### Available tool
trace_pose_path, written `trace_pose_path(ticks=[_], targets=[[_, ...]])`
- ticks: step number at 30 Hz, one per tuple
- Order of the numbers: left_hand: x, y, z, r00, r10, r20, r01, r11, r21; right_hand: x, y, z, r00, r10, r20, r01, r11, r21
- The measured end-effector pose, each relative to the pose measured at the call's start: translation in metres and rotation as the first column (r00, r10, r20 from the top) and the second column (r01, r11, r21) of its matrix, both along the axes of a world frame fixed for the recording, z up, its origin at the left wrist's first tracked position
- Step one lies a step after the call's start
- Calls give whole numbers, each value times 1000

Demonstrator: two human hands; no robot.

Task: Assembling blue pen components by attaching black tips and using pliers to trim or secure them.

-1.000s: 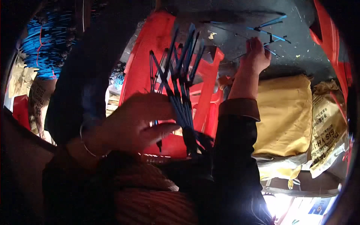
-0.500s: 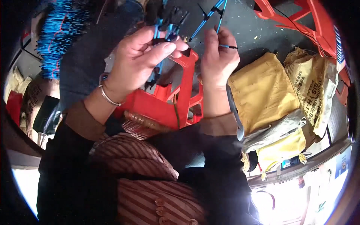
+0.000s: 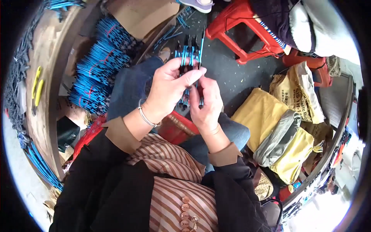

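Observation:
My left hand (image 3: 165, 87) is closed round a small bunch of thin blue rods with black fittings (image 3: 187, 53). The rods stick up beyond its thumb and fingers, and black ends show below. Right up against it, my right hand (image 3: 208, 101) has its thumb and fingers pinched on the right side of the bunch. One longer blue rod with a black tip (image 3: 202, 40) stands upright there. Which rods each fingertip touches is hidden.
Tied bundles of similar blue rods (image 3: 102, 62) lie at left, beside a wooden bench (image 3: 46, 104) bearing yellow-handled cutters (image 3: 38, 87). A red plastic stool (image 3: 232, 33) stands far right. Yellow sacks (image 3: 257, 116) lie at right. Cardboard (image 3: 145, 15) is at the back.
My right hand has come in from the right, bringing its blue rods against the bunch in my left hand. The whole view has shifted, now showing the bench at left.

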State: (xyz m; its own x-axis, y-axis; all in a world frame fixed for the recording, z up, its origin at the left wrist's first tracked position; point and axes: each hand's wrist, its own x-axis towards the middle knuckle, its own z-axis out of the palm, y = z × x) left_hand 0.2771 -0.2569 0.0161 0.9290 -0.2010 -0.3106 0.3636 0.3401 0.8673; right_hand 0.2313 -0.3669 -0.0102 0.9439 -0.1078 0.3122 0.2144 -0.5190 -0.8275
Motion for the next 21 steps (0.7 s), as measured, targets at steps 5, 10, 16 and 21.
trace_pose_path(ticks=[5,10,16,21], targets=[[-21,27,38,994,51,100,-45,997,-62,-28,32,32,993,80,88,-74,995,-70],[-45,67,71,992,42,116,-23,988,-154,-55,45,74,966,231,114,-211,965,-158],[-68,111,90,952,144,270,-96,978,-183,-60,88,132,899,326,293,-287,943,-167],[-79,154,95,906,236,350,-208,971,-116,-54,142,164,799,550,244,-484,828,-284]])
